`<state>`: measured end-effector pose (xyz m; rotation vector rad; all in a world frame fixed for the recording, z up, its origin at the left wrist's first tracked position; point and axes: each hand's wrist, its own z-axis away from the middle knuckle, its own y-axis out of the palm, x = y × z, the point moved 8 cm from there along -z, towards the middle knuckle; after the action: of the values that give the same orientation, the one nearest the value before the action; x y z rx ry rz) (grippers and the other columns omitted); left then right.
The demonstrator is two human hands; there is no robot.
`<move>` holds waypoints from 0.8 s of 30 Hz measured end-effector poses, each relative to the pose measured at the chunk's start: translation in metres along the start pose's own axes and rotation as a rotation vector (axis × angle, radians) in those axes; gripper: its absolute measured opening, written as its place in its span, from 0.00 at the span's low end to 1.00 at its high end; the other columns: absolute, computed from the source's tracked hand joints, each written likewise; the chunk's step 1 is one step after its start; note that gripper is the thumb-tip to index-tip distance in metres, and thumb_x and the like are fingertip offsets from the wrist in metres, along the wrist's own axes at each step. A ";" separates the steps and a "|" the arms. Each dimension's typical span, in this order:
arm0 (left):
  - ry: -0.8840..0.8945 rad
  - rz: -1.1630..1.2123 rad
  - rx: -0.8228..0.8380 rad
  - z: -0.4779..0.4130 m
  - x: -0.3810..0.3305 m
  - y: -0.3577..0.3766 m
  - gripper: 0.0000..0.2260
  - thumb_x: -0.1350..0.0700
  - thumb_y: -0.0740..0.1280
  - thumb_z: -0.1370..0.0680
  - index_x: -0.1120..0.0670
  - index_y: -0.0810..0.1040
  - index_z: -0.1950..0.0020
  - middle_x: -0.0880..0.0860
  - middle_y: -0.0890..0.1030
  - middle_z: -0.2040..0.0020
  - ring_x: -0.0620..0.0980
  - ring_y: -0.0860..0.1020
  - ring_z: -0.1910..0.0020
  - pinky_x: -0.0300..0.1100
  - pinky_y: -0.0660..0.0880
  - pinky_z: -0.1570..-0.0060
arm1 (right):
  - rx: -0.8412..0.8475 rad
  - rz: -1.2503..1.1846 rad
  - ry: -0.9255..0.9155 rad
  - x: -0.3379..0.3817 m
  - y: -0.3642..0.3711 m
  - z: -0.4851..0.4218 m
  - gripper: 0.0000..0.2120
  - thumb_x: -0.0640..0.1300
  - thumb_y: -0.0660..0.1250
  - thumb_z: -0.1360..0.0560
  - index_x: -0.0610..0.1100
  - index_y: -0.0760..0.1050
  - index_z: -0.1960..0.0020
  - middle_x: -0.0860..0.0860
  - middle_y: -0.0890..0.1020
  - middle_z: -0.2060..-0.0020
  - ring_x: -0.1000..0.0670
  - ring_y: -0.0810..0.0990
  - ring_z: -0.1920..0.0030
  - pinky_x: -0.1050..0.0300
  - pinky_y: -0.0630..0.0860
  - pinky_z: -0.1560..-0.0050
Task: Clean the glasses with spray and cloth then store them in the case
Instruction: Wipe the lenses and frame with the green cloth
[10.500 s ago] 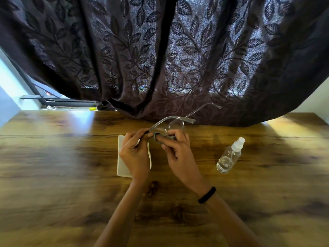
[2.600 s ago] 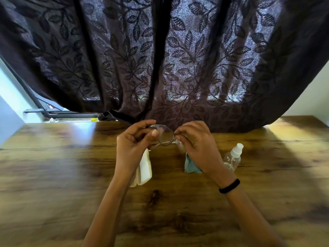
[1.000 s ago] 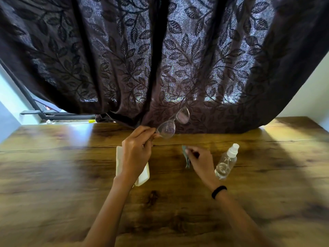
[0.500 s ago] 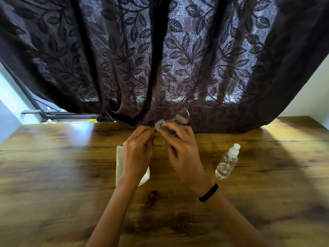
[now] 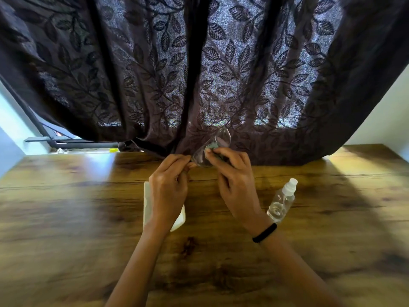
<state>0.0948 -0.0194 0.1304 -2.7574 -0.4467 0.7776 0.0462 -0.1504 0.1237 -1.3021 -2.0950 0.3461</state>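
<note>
A dark curtain [image 5: 155, 74] patterned with leaves hangs over the far edge of a wooden tabletop [image 5: 66, 218], with daylight coming through its weave.

Both hands are raised in front of it, near 12 o'clock of the tabletop's middle. The left hand [image 5: 170, 191] has its fingers [image 5: 179, 160] curled and pinched on the near end of the glasses [image 5: 221, 138]. The right hand [image 5: 236, 185], with a black wristband [image 5: 264, 232] at the wrist, pinches a small grey-green cloth [image 5: 213, 145] against the lower lens.

This looks like the wiping step, and storing is not yet begun. The white case [image 5: 146, 202] lies flat at 6 o'clock of the left hand, partly hidden by it. I cannot tell whether it is open. The spray bottle [image 5: 282, 200] is at 4 o'clock of the right hand, well apart from the glasses, cap on, with a little clear liquid in it.

The glasses are slight, with clear rounded lenses in a very thin frame. One lens stands up toward 1 o'clock against the curtain, and the other is partly covered by cloth and fingertips. The temples are not visible.

The next move probably calls for light, even rubbing on both faces of each lens while the left hand keeps to the frame's edge. After that the cloth must be put down and the temples folded before the glasses go to the case. Too firm a squeeze could bend so fine a frame.
</note>
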 end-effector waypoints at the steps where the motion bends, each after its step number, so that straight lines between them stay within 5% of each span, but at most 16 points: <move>1: 0.005 -0.008 0.003 0.000 0.000 0.000 0.05 0.69 0.65 0.29 0.66 0.80 0.56 0.57 0.80 0.60 0.38 0.73 0.60 0.29 0.73 0.59 | 0.006 -0.002 -0.008 0.003 0.001 0.002 0.18 0.33 0.60 0.26 0.41 0.73 0.37 0.44 0.77 0.44 0.47 0.69 0.48 0.63 0.68 0.45; 8: -0.020 0.020 0.018 0.002 0.009 -0.001 0.08 0.65 0.63 0.26 0.64 0.80 0.53 0.48 0.76 0.56 0.44 0.77 0.65 0.42 0.78 0.66 | 0.066 -0.018 -0.015 0.011 0.005 0.002 0.20 0.32 0.57 0.26 0.43 0.72 0.36 0.44 0.77 0.46 0.49 0.67 0.48 0.67 0.66 0.44; 13: 0.008 0.024 0.024 0.002 0.000 0.002 0.11 0.61 0.61 0.25 0.65 0.81 0.55 0.52 0.78 0.58 0.38 0.74 0.60 0.27 0.74 0.58 | 0.038 -0.021 0.091 -0.003 -0.004 -0.008 0.21 0.28 0.60 0.28 0.42 0.74 0.38 0.43 0.77 0.49 0.47 0.68 0.49 0.71 0.63 0.45; 18: 0.032 0.036 0.013 0.001 0.000 0.001 0.11 0.64 0.59 0.27 0.65 0.80 0.54 0.50 0.75 0.56 0.38 0.72 0.62 0.31 0.74 0.63 | 0.108 -0.055 -0.015 0.023 0.005 0.000 0.21 0.30 0.57 0.28 0.42 0.74 0.38 0.45 0.76 0.49 0.50 0.66 0.48 0.67 0.66 0.43; 21: 0.002 0.033 -0.004 0.002 0.000 -0.002 0.11 0.61 0.60 0.25 0.65 0.81 0.54 0.48 0.75 0.56 0.39 0.74 0.63 0.35 0.76 0.64 | 0.098 -0.028 0.074 0.006 0.001 -0.008 0.23 0.26 0.59 0.29 0.42 0.75 0.38 0.43 0.77 0.49 0.46 0.68 0.49 0.70 0.64 0.46; 24: 0.014 0.009 -0.024 0.002 -0.005 -0.003 0.11 0.60 0.61 0.25 0.65 0.81 0.54 0.49 0.76 0.57 0.38 0.73 0.59 0.26 0.73 0.57 | 0.096 -0.024 0.152 -0.007 0.000 -0.013 0.22 0.25 0.59 0.28 0.42 0.75 0.38 0.43 0.76 0.50 0.44 0.69 0.51 0.74 0.62 0.48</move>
<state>0.0886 -0.0179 0.1322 -2.7870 -0.4437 0.7597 0.0564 -0.1578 0.1314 -1.2083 -1.9417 0.3234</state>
